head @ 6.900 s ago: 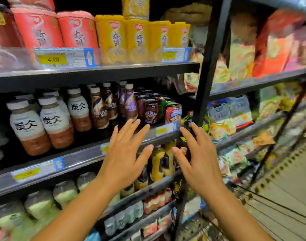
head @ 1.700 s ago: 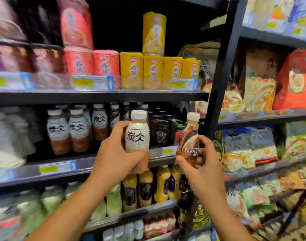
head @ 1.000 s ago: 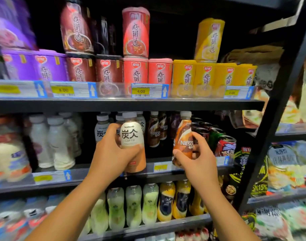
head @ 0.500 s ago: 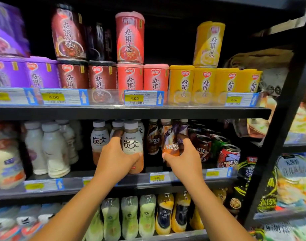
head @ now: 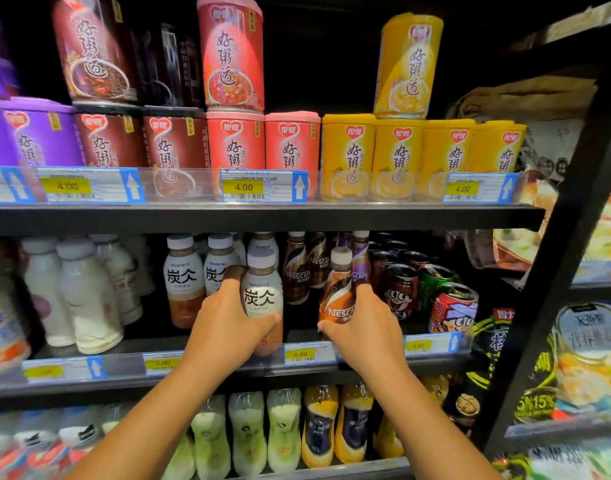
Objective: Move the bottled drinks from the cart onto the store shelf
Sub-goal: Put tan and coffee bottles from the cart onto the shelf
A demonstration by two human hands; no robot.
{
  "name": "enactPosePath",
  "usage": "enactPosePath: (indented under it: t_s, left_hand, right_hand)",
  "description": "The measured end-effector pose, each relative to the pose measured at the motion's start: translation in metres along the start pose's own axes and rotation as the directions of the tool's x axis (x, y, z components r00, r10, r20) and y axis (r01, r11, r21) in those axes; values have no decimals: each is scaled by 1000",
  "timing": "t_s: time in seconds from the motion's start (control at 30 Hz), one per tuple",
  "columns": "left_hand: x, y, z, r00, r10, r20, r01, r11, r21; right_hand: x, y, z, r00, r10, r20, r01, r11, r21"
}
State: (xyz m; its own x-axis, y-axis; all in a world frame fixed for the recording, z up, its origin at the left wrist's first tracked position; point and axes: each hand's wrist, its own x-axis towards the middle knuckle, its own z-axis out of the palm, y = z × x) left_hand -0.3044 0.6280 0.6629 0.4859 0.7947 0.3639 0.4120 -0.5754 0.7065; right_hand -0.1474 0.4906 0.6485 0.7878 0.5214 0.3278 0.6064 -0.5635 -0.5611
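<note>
White latte bottle gripped, left hands | Nescafe bottle gripped, right

Glossy plastic latte bottle

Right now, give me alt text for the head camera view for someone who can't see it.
A person's left hand grips a Tanbing latte bottle and the right hand grips a Nescafe bottle, both at the front of the middle shelf among matching bottles. Porridge cups line the shelf above.
</note>
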Motion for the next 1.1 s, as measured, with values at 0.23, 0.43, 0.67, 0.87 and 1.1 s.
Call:
enactPosePath:
  t_s: [0.23,0.43,0.67,0.87,1.1]
  left_hand:
    - [-11,-5,4,996,68,-54,-66,997,43]
    - [-12,-8,6,985,112,-133,-91,984,151]
    - [18,1,16,993,35,-108,-12,979,203]
    - [38,5,21,996,74,-58,-58,969,238]
    - [53,8,26,997,65,-35,-51,953,299]
  right_hand:
    - [-2,7,-4,997,-75,-28,75,997,34]
    - [1,8,-7,986,-134,-96,134,991,-1]
    - [30,-2,-5,1000,-26,0,26,997,-77]
    - [63,-14,-3,997,-2,73,11,993,-120]
    - [83,-21,6,998,-9,69,21,983,-180]
